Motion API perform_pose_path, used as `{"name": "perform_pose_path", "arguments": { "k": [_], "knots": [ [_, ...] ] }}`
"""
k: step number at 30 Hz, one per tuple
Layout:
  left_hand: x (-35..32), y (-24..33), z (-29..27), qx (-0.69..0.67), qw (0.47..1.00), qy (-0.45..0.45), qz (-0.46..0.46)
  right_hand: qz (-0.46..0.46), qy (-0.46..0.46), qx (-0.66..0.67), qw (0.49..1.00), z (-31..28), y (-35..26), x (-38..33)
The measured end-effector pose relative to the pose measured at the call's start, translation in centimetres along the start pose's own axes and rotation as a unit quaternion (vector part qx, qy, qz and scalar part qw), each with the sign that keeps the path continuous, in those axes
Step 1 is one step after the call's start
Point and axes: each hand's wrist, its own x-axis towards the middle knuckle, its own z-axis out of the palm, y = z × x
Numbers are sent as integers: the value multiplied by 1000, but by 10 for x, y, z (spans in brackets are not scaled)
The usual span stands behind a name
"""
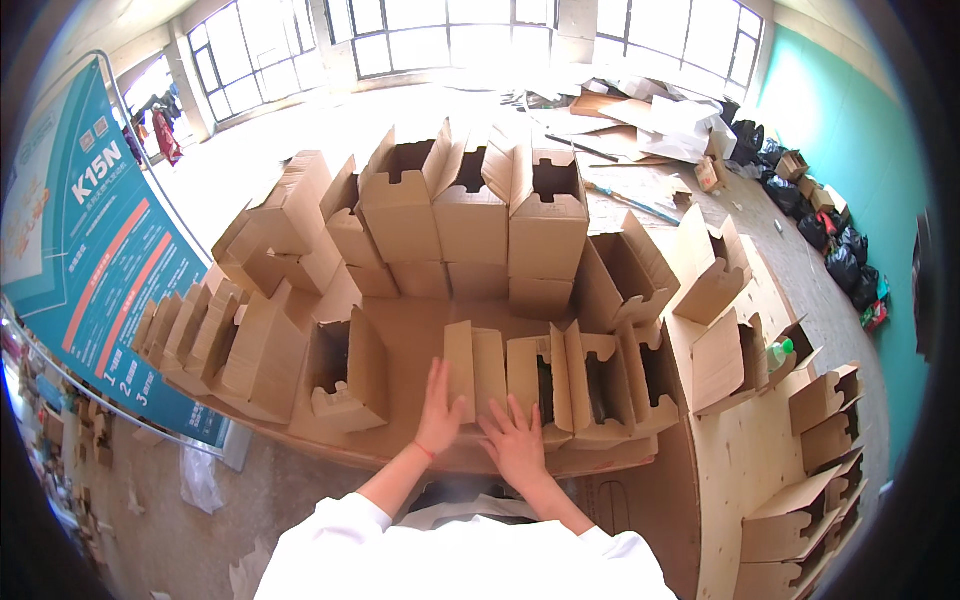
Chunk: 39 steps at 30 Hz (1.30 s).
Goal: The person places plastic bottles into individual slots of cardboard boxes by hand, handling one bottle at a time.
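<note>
My left hand (441,412) lies against the left side of a narrow brown cardboard box (476,365), fingers stretched out and pointing away from me. My right hand (517,443) has its fingers spread over the near faces of this box and the open-topped box (540,370) to its right. Neither hand is wrapped around anything. A red string circles my left wrist. More open boxes (603,390) continue the row to the right, with dark contents partly visible. Left of my left hand stands another open box (350,372), apart from the row.
Stacked open boxes (475,225) rise at the table's far side. Several boxes (215,340) line its left end. More boxes (805,520) stand on a plywood surface (735,440) at right, near a green bottle (781,350). A blue-green banner (95,250) stands left; black bags (845,265) line the wall.
</note>
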Motion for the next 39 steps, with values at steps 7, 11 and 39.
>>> {"name": "perform_pose_path", "arguments": {
  "k": [7, 11, 39],
  "knots": [
    [1, -29, 14, -278, 918, -114, -260, -9, -4, 29, 1000, -4, 3, 0],
    [-16, -33, 24, -228, 947, -99, -204, 3, -41, 48, 998, -21, -3, -3],
    [-1, -131, -206, -225, 949, -40, -219, 165, -16, 475, 865, 67, -166, 125]
  ]
}}
